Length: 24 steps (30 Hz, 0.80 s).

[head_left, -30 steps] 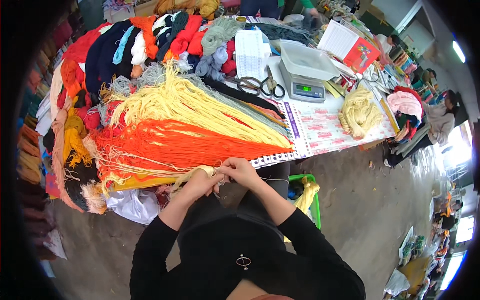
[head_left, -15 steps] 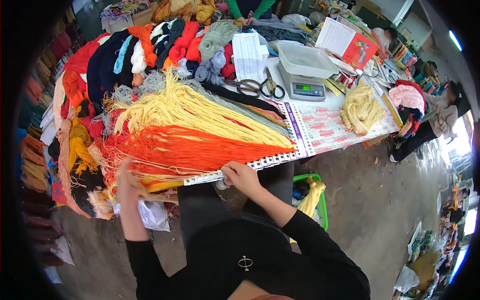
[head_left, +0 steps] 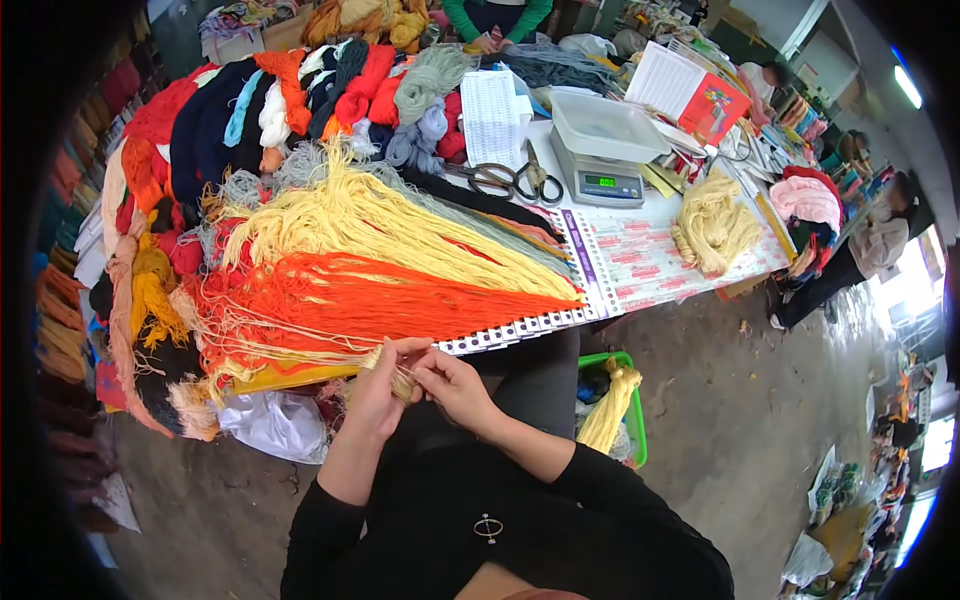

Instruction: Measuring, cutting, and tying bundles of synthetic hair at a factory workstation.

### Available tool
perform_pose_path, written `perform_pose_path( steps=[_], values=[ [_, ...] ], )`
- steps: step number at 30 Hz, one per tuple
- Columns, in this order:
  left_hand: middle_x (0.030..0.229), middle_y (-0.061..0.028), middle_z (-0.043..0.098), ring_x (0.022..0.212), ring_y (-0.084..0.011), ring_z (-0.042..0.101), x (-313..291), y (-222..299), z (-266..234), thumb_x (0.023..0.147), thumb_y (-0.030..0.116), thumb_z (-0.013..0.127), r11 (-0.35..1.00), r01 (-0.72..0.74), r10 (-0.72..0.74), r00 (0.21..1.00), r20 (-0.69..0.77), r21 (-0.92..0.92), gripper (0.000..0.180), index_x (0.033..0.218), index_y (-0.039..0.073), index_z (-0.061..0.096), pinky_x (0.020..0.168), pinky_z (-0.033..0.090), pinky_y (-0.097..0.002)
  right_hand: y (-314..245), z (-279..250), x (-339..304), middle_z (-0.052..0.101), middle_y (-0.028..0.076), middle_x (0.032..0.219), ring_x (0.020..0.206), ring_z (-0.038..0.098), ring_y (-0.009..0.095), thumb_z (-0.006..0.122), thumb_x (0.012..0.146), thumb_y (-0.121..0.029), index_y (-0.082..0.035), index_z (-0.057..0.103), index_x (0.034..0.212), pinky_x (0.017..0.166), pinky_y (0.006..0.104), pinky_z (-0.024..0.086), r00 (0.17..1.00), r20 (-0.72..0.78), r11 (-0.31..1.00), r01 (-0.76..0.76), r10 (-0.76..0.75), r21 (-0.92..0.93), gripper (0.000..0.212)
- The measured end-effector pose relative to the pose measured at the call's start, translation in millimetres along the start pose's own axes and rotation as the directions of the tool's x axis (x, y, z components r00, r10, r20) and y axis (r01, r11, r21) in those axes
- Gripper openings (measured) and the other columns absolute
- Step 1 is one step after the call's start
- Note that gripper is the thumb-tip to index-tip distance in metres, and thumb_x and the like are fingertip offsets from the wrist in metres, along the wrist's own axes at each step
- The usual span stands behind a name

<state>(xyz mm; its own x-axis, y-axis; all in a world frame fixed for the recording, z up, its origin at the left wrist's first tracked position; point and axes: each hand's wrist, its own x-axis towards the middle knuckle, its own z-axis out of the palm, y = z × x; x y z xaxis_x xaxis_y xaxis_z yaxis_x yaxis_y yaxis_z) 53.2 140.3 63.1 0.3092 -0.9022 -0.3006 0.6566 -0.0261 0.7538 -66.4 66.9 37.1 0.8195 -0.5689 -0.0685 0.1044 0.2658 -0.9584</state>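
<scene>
My left hand (head_left: pixel 376 402) is closed round a small bundle of beige yarn (head_left: pixel 402 384), just off the table's near edge. Beside it, my right hand (head_left: pixel 456 392) has thumb and fingers pinched together close to the bundle; whatever lies between those fingertips is too fine to make out. Beyond both hands, orange-red yarn (head_left: pixel 400 305) fans out from white cards with punched holes (head_left: pixel 510 333) along the table edge. Pale yellow yarn (head_left: pixel 440 238) lies behind it. Loose beige strands trail across the orange-red yarn on the left.
Scissors (head_left: pixel 537 180), a digital scale (head_left: pixel 608 185) with a clear tray, and a cream skein (head_left: pixel 718 226) are on the table. Heaped coloured skeins (head_left: pixel 215 125) fill its left side. A green basket (head_left: pixel 640 420) stands below at right. Across the table is another person (head_left: pixel 497 25).
My left hand has moved right from the loose yarn ends at the left, bringing the beige bundle. My right hand has drawn back from the cards, and both hands now meet.
</scene>
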Motion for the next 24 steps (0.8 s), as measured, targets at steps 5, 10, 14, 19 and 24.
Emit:
perform_pose_path(
  steps=[5,10,14,19,24],
  values=[
    [0.065,-0.0043,0.053,0.050,-0.0120,0.046,-0.2,8.1,-11.0,0.097,0.043,0.031,0.995,-0.069,0.084,0.970,-0.229,0.070,0.049,0.093,0.001,0.056,0.044,0.038,-0.0249,-17.2,-16.2,-2.8,0.055,0.005,0.105,0.090,0.052,0.012,0.054,0.088,-0.009,-0.002,0.055,0.081,0.077,0.0239,0.040,0.981,0.057,0.977,0.192,-0.187,-0.097,0.009],
    [0.057,-0.0008,0.045,0.036,-0.0082,0.032,-18.7,60.4,-90.4,0.093,0.050,0.040,0.956,-0.194,-0.003,0.740,-0.673,-0.219,0.044,0.094,0.007,0.053,0.036,0.029,-0.0223,-114.7,-129.8,-45.3,0.041,0.000,0.063,0.059,0.042,0.014,0.052,0.087,-0.021,-0.009,0.043,0.070,0.059,0.0271,0.038,0.955,-0.258,0.642,0.288,-0.144,0.710,0.022],
    [0.070,0.0008,0.053,0.037,-0.0036,0.033,-59.5,96.6,-162.4,0.095,0.041,0.043,0.820,-0.429,0.408,0.902,-0.137,-0.378,0.046,0.123,0.004,0.045,0.037,0.032,-0.0175,-141.0,-227.5,-87.4,0.038,-0.004,0.063,0.054,0.035,0.005,0.050,0.091,-0.010,-0.007,0.048,0.076,0.047,0.0201,0.029,0.426,-0.795,0.725,0.688,-0.433,-0.026,0.016],
    [0.114,-0.0095,0.057,0.053,-0.0079,0.052,-12.3,32.7,-46.3,0.096,0.040,0.041,0.999,-0.020,0.016,0.993,-0.114,-0.033,0.047,0.128,0.006,0.045,0.043,0.041,-0.0177,-86.3,-142.0,-32.9,0.059,0.000,0.073,0.065,0.056,0.008,0.056,0.088,-0.011,-0.003,0.054,0.105,0.062,0.0196,0.045,0.834,-0.389,0.830,0.136,-0.391,-0.541,0.019],
    [0.125,-0.0106,0.052,0.076,-0.0187,0.065,11.9,4.4,-4.4,0.094,0.044,0.040,0.942,0.312,-0.305,0.950,-0.073,0.122,0.052,0.129,0.006,0.044,0.049,0.047,-0.0228,-18.2,-84.4,24.4,0.060,0.005,0.070,0.061,0.058,0.010,0.056,0.086,-0.008,0.002,0.060,0.085,0.058,0.0224,0.047,0.999,-0.042,0.887,-0.019,0.000,-0.461,0.010]
  ],
)
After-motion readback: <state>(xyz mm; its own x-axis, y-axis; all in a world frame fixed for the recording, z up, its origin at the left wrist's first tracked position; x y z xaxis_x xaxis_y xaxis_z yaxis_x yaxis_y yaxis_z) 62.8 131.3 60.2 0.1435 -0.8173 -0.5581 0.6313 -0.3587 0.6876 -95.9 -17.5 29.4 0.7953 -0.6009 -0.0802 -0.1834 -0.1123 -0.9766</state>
